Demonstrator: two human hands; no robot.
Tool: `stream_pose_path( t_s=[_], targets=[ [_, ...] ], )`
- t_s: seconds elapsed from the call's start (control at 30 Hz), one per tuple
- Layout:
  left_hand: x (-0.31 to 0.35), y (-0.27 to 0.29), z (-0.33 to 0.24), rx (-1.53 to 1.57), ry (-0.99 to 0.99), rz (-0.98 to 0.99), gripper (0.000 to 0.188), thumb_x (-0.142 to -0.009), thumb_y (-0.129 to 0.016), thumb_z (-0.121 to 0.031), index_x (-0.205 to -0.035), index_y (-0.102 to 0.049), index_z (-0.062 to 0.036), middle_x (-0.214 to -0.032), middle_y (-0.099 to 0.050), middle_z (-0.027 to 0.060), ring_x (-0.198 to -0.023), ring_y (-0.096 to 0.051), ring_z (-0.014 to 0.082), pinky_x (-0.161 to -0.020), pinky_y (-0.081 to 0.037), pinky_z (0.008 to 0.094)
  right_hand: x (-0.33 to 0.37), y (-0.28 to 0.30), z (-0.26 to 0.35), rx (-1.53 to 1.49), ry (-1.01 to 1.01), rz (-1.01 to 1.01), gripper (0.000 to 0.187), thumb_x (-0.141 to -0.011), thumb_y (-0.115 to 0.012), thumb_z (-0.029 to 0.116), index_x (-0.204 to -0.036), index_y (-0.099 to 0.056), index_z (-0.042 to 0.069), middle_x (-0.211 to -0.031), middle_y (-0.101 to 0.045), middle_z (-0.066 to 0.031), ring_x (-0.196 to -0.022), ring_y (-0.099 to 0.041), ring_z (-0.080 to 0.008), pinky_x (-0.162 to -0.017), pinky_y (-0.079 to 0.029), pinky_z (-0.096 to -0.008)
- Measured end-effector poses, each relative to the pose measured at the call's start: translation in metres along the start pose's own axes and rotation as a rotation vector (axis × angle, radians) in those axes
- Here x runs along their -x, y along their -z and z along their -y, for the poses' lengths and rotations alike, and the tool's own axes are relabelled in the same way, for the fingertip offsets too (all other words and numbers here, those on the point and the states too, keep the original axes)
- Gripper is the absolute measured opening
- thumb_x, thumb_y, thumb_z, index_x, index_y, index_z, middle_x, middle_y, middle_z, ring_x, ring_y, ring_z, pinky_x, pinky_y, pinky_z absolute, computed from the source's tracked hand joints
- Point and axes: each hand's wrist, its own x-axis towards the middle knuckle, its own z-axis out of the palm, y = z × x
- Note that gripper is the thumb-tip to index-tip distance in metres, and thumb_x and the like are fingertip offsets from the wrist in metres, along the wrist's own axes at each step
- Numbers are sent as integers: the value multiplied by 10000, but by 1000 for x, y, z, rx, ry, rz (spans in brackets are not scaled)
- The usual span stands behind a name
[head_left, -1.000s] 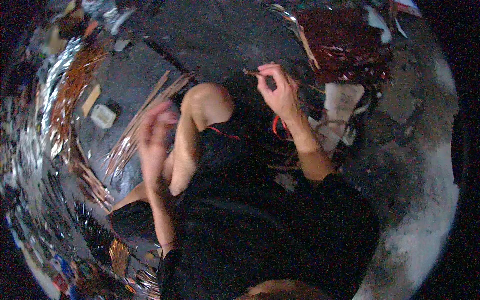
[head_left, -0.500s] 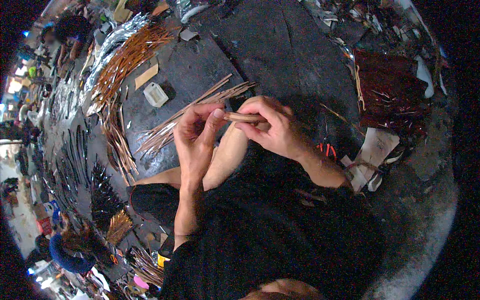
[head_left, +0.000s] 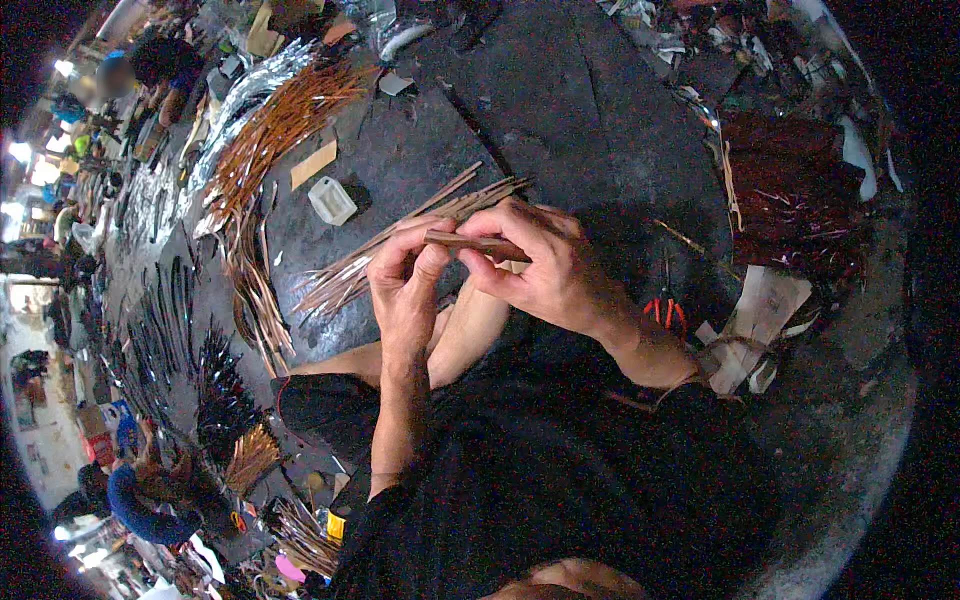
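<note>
Centre frame | left hand [head_left: 405,270] now meets right hand [head_left: 548,265] | both pinching one brown strip [head_left: 462,242] | strip likely steadier, two-point hold

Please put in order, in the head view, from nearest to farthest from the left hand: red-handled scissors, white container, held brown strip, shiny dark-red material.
From the left hand:
1. Held brown strip, at its fingertips
2. White container, upper left
3. Red-handled scissors, right
4. Shiny dark-red material, far right
</note>
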Motion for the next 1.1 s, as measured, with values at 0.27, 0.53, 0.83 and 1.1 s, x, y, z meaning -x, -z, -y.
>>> stream_pose_path(
  t_s=[0.27,0.53,0.83,1.1],
  targets=[
    [9,-31,21,355,-21,-159,162,-984,-534,-211,-1019,-550,-54,-1051,-618,113,-1093,-570,248,-993,-423,382,13,-26,-3,91,-112,-52,178,-755,-711,126,-868,-581,81,-731,-645,-31,-665,-657,-205,-609,-495,-330],
    [12,-21,19,645,46,-274,152,-989,-517,-227,-1039,-530,-84,-941,-646,69,-988,-627,226,-926,-486,384,21,-11,-11,165,6,37,179,-731,-735,101,-842,-599,67,-752,-644,-48,-674,-654,-231,-653,-517,-338],
    [2,34,21,559,-35,-471,154,-968,-562,-221,-1063,-562,-100,-951,-627,50,-977,-586,196,-751,-507,238,34,-7,-20,108,18,71,169,-748,-726,66,-858,-599,55,-754,-637,-69,-680,-668,-234,-613,-538,-339],
    [-4,95,20,571,-24,-604,180,-964,-570,-206,-1065,-568,-56,-1032,-598,76,-865,-586,135,-745,-538,234,50,-3,-23,111,19,85,169,-764,-709,57,-868,-576,66,-758,-647,-77,-683,-681,-231,-596,-544,-335]
  ],
)
